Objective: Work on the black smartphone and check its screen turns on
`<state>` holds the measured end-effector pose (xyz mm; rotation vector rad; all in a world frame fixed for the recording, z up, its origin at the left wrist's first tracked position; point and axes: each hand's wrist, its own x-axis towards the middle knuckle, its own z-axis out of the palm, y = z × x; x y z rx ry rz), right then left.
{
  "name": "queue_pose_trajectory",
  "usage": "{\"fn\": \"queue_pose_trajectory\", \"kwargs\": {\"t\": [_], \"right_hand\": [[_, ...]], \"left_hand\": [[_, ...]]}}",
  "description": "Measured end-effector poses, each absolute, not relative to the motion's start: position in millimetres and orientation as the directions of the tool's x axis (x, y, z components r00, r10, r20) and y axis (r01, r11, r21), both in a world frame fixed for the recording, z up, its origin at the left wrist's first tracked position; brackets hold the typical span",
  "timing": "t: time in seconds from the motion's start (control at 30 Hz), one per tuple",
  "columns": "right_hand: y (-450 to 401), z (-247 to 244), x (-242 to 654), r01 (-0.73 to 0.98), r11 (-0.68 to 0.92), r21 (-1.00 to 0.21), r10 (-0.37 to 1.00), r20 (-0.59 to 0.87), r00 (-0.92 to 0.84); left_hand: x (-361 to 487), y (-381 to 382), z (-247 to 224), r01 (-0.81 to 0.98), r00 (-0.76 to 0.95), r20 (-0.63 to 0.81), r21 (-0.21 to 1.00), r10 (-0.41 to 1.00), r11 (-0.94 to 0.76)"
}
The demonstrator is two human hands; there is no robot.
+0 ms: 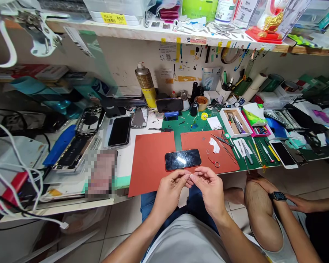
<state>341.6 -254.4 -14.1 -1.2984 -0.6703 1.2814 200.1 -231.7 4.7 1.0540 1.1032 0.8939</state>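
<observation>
Just in front of the bench edge, my left hand [170, 190] and my right hand [209, 188] meet fingertip to fingertip. Both pinch at a tiny part between them, too small to name. Right beyond my fingers a black smartphone [183, 159] lies screen up on the red-brown mat [150, 157], with light glaring on its glass. To the right of the phone are a small ring with a red tag [215, 163] and a scrap of white tissue [214, 145]. Tweezers [222, 140] rest near the mat's right side.
Several screwdrivers [265, 150] and a white phone [284, 154] lie at right, behind them a white tool box [235, 122]. Opened phones and a dark phone [120, 131] crowd the left. White cables [13, 153] hang at far left. Another person's knee [263, 212] is close on the right.
</observation>
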Motion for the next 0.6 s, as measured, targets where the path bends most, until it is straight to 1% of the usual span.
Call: {"fn": "queue_pose_trajectory", "kwargs": {"t": [0.23, 0.4, 0.53, 0.6], "right_hand": [[-257, -13, 344, -0.292, -0.199, -0.936, 0.928, -0.275, 0.250], [-257, -11, 344, -0.281, -0.215, -0.935, 0.931, -0.283, 0.230], [-258, -12, 343, -0.275, -0.206, -0.939, 0.930, -0.275, 0.244], [-261, -16, 346, -0.239, -0.216, -0.947, 0.923, -0.278, 0.268]], "left_hand": [[200, -232, 2, -0.046, 0.207, -0.201, 0.976, 0.958, 0.215], [204, -236, 1, 0.013, 0.171, -0.154, 0.988, 0.973, 0.155], [201, -238, -1, 0.128, 0.203, -0.082, 0.990, 0.976, 0.056], [191, -230, -4, 0.268, 0.261, 0.014, 0.959, 0.965, -0.087]]}}
